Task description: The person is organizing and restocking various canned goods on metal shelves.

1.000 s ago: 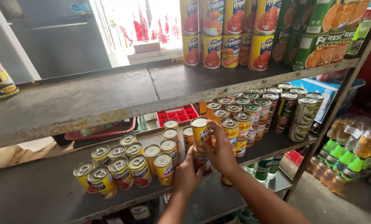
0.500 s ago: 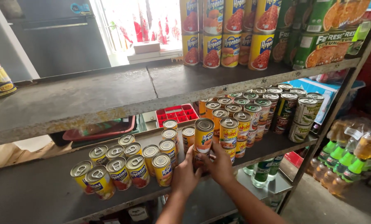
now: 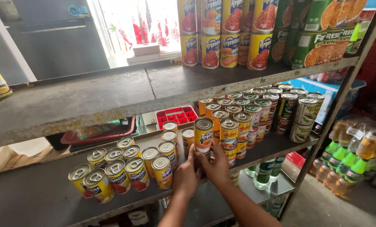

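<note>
Standing upright on the middle shelf (image 3: 36, 197), long axis vertical and pull-tab lid up, a yellow can (image 3: 203, 136) sits stacked on a lower can hidden by the hands, label facing the camera. Left hand (image 3: 186, 178) and right hand (image 3: 217, 166) both wrap fingers around the stack's base, grasping it. More cans (image 3: 125, 170) stand just left, and a taller block (image 3: 255, 111) just right.

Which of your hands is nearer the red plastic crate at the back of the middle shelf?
Left. The left hand sits below the red crate, by the front-row cans. The right hand is further right, cupping the stacked yellow can.
</note>
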